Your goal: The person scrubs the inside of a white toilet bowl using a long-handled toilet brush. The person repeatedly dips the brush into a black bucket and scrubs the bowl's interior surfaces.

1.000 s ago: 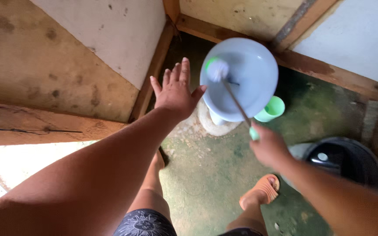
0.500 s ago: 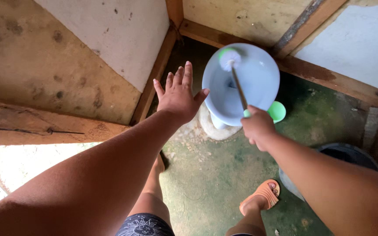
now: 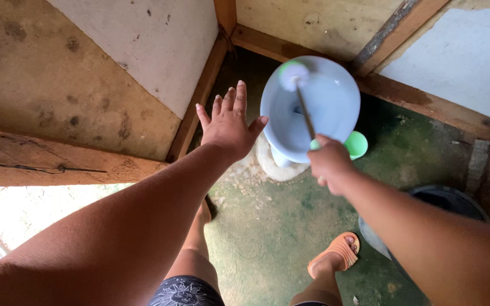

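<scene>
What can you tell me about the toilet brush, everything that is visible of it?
The toilet brush has a round whitish bristle head with a green edge, blurred here, on a thin brown stick. Its head lies at the far inner rim of the pale blue toilet bowl; the stick slants back toward the person. The right hand is closed around its near end, where a little green grip shows. The left hand is spread open beside the bowl, not touching it.

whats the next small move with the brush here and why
Probably sweep the toilet brush down and around the near inner wall of the pale blue toilet bowl. The right hand grips its handle with the head at the far rim, while the left hand hovers open beside the bowl.
</scene>
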